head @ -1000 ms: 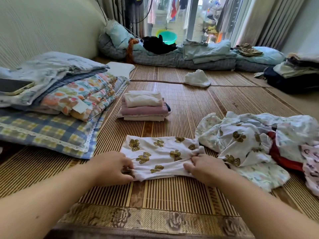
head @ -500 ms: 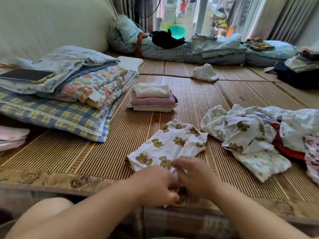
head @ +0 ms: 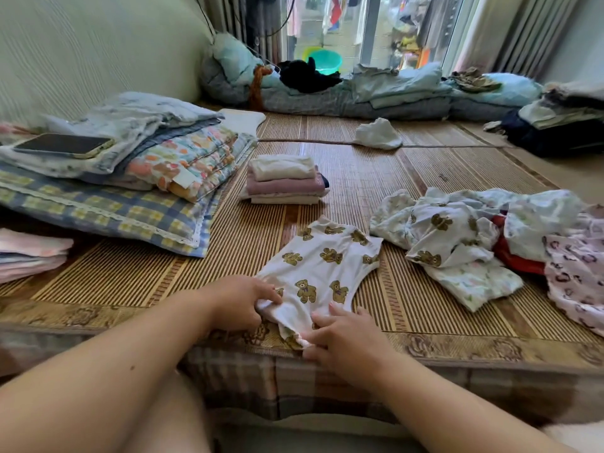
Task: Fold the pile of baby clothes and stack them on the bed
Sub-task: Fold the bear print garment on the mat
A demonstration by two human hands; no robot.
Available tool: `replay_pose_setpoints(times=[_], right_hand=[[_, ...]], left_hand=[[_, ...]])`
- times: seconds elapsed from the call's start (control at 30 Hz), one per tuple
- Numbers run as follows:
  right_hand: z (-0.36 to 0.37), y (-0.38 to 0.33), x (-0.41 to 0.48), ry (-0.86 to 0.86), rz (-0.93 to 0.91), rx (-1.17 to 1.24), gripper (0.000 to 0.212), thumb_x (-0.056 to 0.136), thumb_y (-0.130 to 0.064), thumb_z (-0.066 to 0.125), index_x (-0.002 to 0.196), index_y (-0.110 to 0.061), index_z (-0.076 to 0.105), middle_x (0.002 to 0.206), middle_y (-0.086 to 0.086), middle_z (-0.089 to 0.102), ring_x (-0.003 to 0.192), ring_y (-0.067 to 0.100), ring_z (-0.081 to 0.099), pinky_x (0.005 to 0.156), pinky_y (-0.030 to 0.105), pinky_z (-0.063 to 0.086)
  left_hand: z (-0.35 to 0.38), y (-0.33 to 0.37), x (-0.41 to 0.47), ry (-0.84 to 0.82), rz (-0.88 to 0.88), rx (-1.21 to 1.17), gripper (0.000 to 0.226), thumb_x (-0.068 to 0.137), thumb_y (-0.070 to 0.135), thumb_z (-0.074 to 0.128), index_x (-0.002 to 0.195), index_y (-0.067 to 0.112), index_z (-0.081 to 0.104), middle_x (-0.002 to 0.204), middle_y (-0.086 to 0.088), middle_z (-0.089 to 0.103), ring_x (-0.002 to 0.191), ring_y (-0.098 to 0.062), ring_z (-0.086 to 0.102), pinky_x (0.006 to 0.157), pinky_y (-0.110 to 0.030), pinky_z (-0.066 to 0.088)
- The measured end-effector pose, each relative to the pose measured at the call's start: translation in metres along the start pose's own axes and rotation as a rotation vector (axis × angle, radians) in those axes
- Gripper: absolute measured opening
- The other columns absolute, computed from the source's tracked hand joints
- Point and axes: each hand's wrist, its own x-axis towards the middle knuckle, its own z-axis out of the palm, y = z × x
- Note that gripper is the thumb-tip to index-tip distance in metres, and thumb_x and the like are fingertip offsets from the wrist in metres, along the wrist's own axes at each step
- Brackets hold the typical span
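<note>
Few pieces done. Left hand [head: 238, 304] pinches the near-left edge of the bear-print baby garment [head: 322, 266], which lies flat at the near edge of the bamboo mat [head: 425, 178]. Folded stack [head: 284, 183] behind it: roughly four items. Right hand [head: 343, 338] pinches the garment's near hem. Unfolded pile [head: 474, 243] on the right is large. I'd judge under half done.
</note>
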Motion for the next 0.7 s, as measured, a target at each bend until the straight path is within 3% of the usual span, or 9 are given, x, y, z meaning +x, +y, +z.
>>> replay_pose_setpoints(times=[0.1,0.17,0.23,0.33,0.4,0.47,0.53,0.6,0.7], right_hand=[[0.001,0.013,-0.013,0.049,-0.015,0.069,0.035,0.097,-0.047,0.042,0.114,-0.030,0.067,0.126,-0.018,0.058,0.140,0.010,0.031,0.114,0.052,0.022],[0.004,0.022,-0.024,0.046,0.021,0.230,0.033,0.096,-0.046,0.044,0.104,-0.025,0.069,0.133,-0.014,0.057,0.131,0.006,0.043,0.111,0.043,0.033],[0.004,0.031,-0.037,0.058,0.119,0.490,0.028,0.095,-0.043,0.049,0.101,-0.024,0.068,0.140,-0.006,0.051,0.103,0.010,0.061,0.095,0.037,0.048],[-0.001,0.040,-0.053,0.132,0.214,0.819,0.016,0.095,-0.030,0.054,0.092,-0.020,0.066,0.099,0.004,0.069,0.082,0.018,0.061,0.082,0.042,0.050],[-0.004,0.043,-0.061,0.179,0.206,0.913,0.018,0.096,-0.022,0.054,0.080,-0.023,0.064,0.074,-0.002,0.062,0.071,0.011,0.056,0.072,0.037,0.046],[-0.007,0.046,-0.065,0.207,0.179,0.997,0.022,0.095,-0.020,0.054,0.074,-0.021,0.061,0.067,-0.008,0.055,0.067,0.007,0.051,0.068,0.030,0.042],[-0.013,0.049,-0.069,0.222,0.157,1.073,0.021,0.091,-0.028,0.053,0.076,-0.014,0.059,0.069,-0.003,0.053,0.067,0.011,0.048,0.068,0.029,0.040],[-0.022,0.054,-0.072,0.247,0.127,1.142,0.024,0.083,-0.031,0.051,0.076,-0.008,0.057,0.069,0.000,0.052,0.065,0.012,0.047,0.064,0.024,0.040],[-0.037,0.057,-0.069,0.321,0.086,1.325,0.023,0.089,-0.017,0.051,0.068,-0.008,0.052,0.062,-0.001,0.051,0.058,0.010,0.046,0.056,0.018,0.041]], left_hand=[[0.002,0.003,-0.012,-0.021,0.040,0.053,0.055,0.073,0.022,0.060,0.123,0.045,0.059,0.139,0.016,0.051,0.120,-0.008,0.051,0.101,-0.031,0.045],[0.007,0.004,-0.021,-0.027,0.088,0.081,0.051,0.077,0.031,0.066,0.126,0.043,0.058,0.134,0.018,0.054,0.119,-0.004,0.048,0.104,-0.030,0.040],[0.015,0.005,-0.029,-0.032,0.111,0.095,0.055,0.078,0.044,0.068,0.131,0.042,0.052,0.129,0.022,0.054,0.116,-0.001,0.044,0.104,-0.028,0.038],[0.024,0.008,-0.037,-0.013,0.123,0.139,0.058,0.081,0.047,0.066,0.135,0.045,0.044,0.123,0.023,0.050,0.113,-0.001,0.041,0.102,-0.029,0.039],[0.028,0.014,-0.040,0.081,0.164,0.214,0.046,0.088,0.037,0.060,0.131,0.045,0.048,0.118,0.022,0.054,0.107,-0.002,0.044,0.097,-0.028,0.042],[0.028,0.018,-0.041,0.178,0.203,0.244,0.031,0.089,0.031,0.056,0.118,0.041,0.060,0.106,0.020,0.060,0.099,-0.002,0.048,0.092,-0.028,0.045],[0.026,0.021,-0.044,0.221,0.201,0.110,0.016,0.087,0.029,0.058,0.098,0.033,0.069,0.089,0.017,0.064,0.086,0.001,0.053,0.083,-0.026,0.050],[0.019,0.023,-0.048,0.205,0.156,-0.180,0.009,0.084,0.022,0.064,0.084,0.029,0.070,0.074,0.011,0.065,0.068,0.000,0.057,0.065,-0.021,0.052],[0.007,0.027,-0.047,0.204,0.114,-0.590,0.008,0.084,0.012,0.064,0.079,0.015,0.068,0.065,0.003,0.062,0.056,-0.009,0.052,0.056,-0.020,0.044]])
